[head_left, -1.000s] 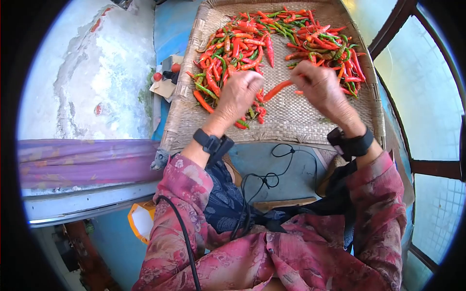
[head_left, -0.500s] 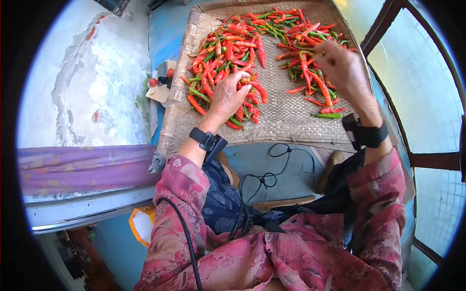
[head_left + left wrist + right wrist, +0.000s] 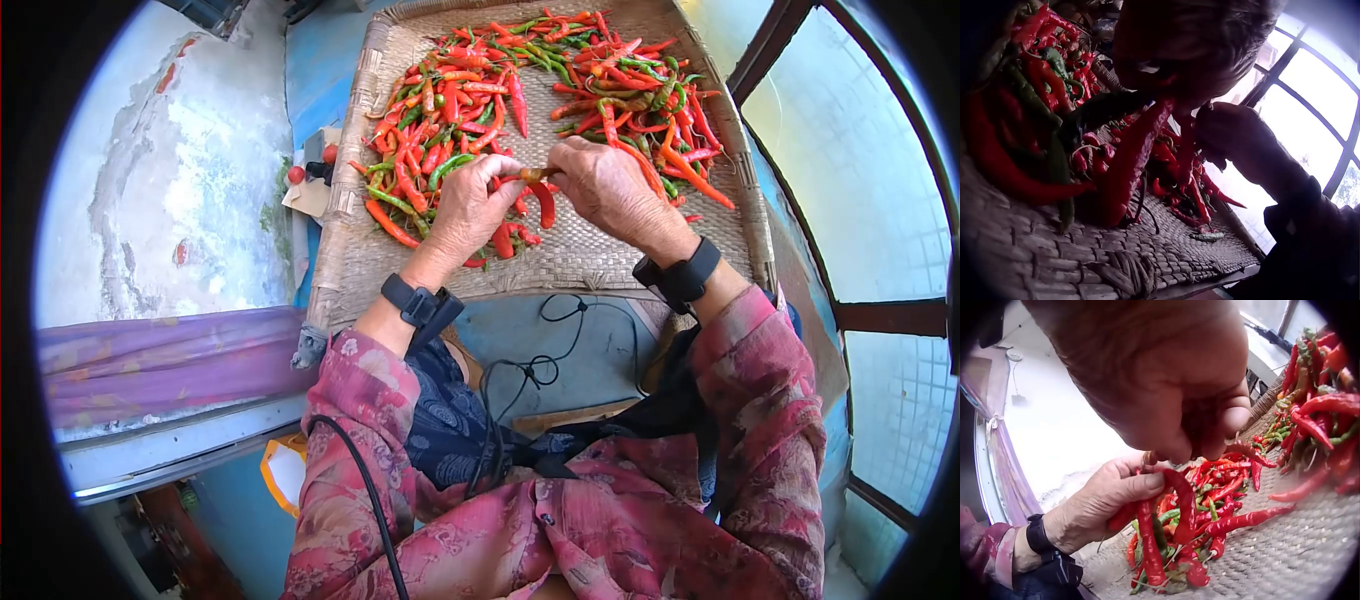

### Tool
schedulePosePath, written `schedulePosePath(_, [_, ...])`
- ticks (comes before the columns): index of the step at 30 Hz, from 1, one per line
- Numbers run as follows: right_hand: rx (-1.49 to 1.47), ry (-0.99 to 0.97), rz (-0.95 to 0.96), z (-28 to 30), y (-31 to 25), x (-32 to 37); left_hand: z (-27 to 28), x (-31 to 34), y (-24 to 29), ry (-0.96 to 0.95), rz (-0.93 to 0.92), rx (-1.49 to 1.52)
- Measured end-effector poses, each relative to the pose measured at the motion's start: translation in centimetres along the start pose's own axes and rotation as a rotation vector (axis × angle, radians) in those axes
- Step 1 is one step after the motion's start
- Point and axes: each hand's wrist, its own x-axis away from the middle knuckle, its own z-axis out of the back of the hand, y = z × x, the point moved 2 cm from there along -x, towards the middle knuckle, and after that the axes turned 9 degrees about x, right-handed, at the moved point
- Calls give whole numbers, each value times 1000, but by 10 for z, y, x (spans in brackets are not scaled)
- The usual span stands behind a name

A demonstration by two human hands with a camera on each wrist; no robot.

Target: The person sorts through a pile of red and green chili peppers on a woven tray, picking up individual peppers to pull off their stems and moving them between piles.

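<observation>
Red and green chili peppers [image 3: 440, 100] are heaped in two piles on a woven tray [image 3: 590, 265]. Over the near part of the left pile, my left hand [image 3: 468, 208] holds red chili peppers between thumb and fingers. One of these, a curved red pepper [image 3: 1183, 503], hangs below the thumb beside a straighter red one [image 3: 1150, 547]. My right hand [image 3: 618, 192] meets the left one, its fingertips pinching the end of a brownish-orange pepper [image 3: 537, 174] that spans the gap between the hands. In the left wrist view, a wrinkled red pepper [image 3: 1138, 162] hangs under the dark left hand [image 3: 1191, 44].
The tray's raised woven rim [image 3: 340, 200] runs along its sides. A black cable [image 3: 540, 370] loops below the near edge. Left stand a purple cloth [image 3: 180, 350] and a peeling wall [image 3: 200, 200]; framed window panes [image 3: 880, 180] are at the right.
My right hand first moved away over the right pile, then came back to my left hand. A red pepper it carried earlier is gone from it. My left hand stays near the left pile.
</observation>
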Motion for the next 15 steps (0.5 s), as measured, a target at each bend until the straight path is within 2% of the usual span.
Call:
schedulePosePath(2, [82,30,-32,8,12,-3,6,-1,-5,44,119,89])
schedulePosePath(3, [99,38,-72,17,17,-4,8,-1,-7,50,121,88])
schedulePosePath(4, [128,-60,-168,28,25,-6,12,-2,-9,83,140,84])
schedulePosePath(6, [375,-114,-212,55,32,-3,16,-3,-14,139,176,75])
schedulePosePath(8, [546,-226,-406,72,35,2,16,-4,-17,149,201,173])
schedulePosePath(9, [559,-65,-308,75,32,6,15,-4,-16,160,193,201])
schedulePosePath(10, [559,-66,-308,71,32,7,14,-4,-15,170,184,229])
schedulePosePath(12, [164,27,-229,54,30,6,9,-4,-7,145,166,190])
schedulePosePath(13, [-6,-57,-280,45,19,6,6,-4,-2,119,146,150])
schedulePosePath(14, [37,-124,-232,38,8,4,2,-4,1,113,145,151])
schedulePosePath(15, [-83,-133,-248,28,-1,6,-1,-5,5,109,116,172])
